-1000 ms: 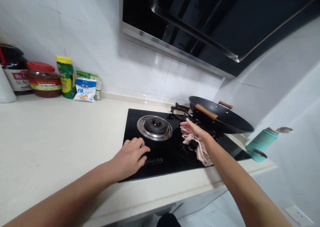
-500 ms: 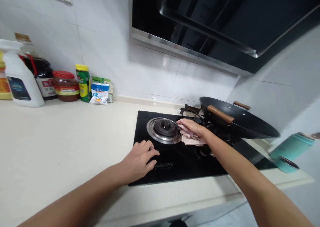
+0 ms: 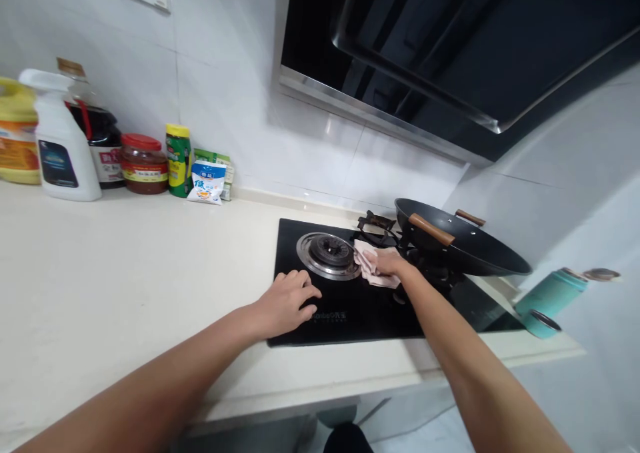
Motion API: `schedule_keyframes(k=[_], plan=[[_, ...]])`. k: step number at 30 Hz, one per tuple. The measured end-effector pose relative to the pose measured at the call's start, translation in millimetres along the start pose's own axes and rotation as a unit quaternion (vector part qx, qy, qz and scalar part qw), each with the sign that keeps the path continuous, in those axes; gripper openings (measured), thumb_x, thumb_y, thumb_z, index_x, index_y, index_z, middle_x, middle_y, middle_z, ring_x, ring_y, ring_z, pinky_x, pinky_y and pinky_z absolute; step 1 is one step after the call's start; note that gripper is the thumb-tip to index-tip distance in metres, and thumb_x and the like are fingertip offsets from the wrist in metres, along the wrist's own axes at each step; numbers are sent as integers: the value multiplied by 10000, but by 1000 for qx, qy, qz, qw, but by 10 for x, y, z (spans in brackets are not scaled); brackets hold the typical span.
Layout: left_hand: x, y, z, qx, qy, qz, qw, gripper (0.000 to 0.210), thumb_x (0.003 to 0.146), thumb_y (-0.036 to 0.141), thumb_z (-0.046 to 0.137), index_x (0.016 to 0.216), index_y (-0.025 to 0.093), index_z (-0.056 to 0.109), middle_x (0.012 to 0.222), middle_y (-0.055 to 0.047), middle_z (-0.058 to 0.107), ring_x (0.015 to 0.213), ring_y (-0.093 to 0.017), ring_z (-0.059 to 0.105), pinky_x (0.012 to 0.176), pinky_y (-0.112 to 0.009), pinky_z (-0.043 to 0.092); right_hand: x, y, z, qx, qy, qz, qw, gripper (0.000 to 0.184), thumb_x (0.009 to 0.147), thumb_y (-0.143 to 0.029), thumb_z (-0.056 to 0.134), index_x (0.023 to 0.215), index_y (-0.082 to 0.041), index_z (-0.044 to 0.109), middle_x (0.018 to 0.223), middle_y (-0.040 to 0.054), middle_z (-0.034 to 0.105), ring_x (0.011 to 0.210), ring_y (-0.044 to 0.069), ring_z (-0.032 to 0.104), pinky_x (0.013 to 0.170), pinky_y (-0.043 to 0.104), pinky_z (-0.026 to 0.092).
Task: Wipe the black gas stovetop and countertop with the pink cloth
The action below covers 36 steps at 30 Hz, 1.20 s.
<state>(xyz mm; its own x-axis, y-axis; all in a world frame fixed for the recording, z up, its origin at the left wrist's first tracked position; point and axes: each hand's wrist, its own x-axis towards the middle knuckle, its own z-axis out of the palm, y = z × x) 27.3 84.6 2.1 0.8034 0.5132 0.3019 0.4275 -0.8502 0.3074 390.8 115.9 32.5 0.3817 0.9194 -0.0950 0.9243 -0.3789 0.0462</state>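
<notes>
Apparently, the cloth (image 3: 370, 271) (partly hidden) slants away leftward.

Head-worn view down onto cooktop (image 3: 373, 316)

- The person's bare left arm (image 3: 180, 360) slants up from the lower left, its wrist (image 3: 255, 321) nearly straight.
- The left hand (image 3: 287, 304) is palm down, lightly curled — thumb (image 3: 307, 312) apart from the index finger (image 3: 311, 292).
- The bare right arm (image 3: 465, 346) reaches in from the lower right, farther forward than the left.
- The right hand (image 3: 387, 262) points leftward, closed inward — its fingertips partly hidden.
</notes>
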Motion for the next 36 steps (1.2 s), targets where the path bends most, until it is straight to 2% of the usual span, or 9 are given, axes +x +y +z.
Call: schedule_keyframes(k=[4,7,10,16,20,24,27,30,36], plan=[[2,-12,-12,0,-4,4,1000,294,941,289,554,1189,233,702,1157,-77,606,1054,-253,555,899,-404,412,-118,-256,95,17,-18,20,999,996,886,-866,218,1606,-182,295,1591,237,377,1412,391,444,1094,507,353],[6,-10,-15,4,-7,3,1000,303,940,287,550,1195,227,703,1166,-86,605,1057,-262,554,896,-411,413,-374,-368,144,25,-17,14,999,957,891,-853,281,1595,-205,300,1594,247,351,1408,408,437,1085,515,351],[15,-22,-11,7,-12,2,1000,316,942,288,544,1209,224,701,1163,-92,603,1067,-270,551,904,-422,413,-695,-449,217,41,19,-6,999,887,920,-807,305,1563,-198,341,1552,256,384,1376,417,457,1078,525,350],[26,-102,5,-3,-14,11,1000,316,952,316,531,1211,235,693,1165,-84,604,1058,-266,552,916,-426,418,-1317,-379,339,126,126,-177,968,551,949,-525,504,1397,-205,538,1406,155,542,1310,300,499,1101,435,361],[29,-168,32,-7,-14,21,1000,316,953,330,533,1217,246,685,1168,-76,604,1058,-258,555,932,-424,415,-1690,-173,446,175,160,-250,939,426,866,-378,601,1272,-250,619,1332,84,599,1249,254,534,1087,399,395],[34,-188,37,-12,-10,29,999,312,952,326,527,1215,257,680,1173,-68,603,1065,-249,553,949,-415,415,-1959,158,613,209,197,-255,923,432,761,-280,628,1190,-248,654,1317,77,625,1278,270,532,1109,424,398],[39,-175,15,-15,-14,22,1000,324,955,341,516,1219,252,681,1175,-72,603,1070,-253,552,952,-421,419,-2057,475,687,229,215,-220,923,391,748,-284,609,1130,-230,671,1334,91,628,1256,287,554,1084,442,424],[37,-160,-4,-13,-11,25,1000,329,956,346,510,1218,248,685,1167,-71,611,1056,-247,553,948,-418,428,-2078,809,696,245,189,-175,935,357,793,-348,563,1107,-229,682,1332,88,634,1198,289,588,1035,426,461],[24,-160,6,-7,7,41,999,306,949,319,515,1192,249,687,1149,-62,623,1032,-234,558,925,-399,440,-1914,1451,667,222,161,-31,961,522,869,-498,437,1257,-239,671,1363,90,643,1236,328,577,1071,430,439]])
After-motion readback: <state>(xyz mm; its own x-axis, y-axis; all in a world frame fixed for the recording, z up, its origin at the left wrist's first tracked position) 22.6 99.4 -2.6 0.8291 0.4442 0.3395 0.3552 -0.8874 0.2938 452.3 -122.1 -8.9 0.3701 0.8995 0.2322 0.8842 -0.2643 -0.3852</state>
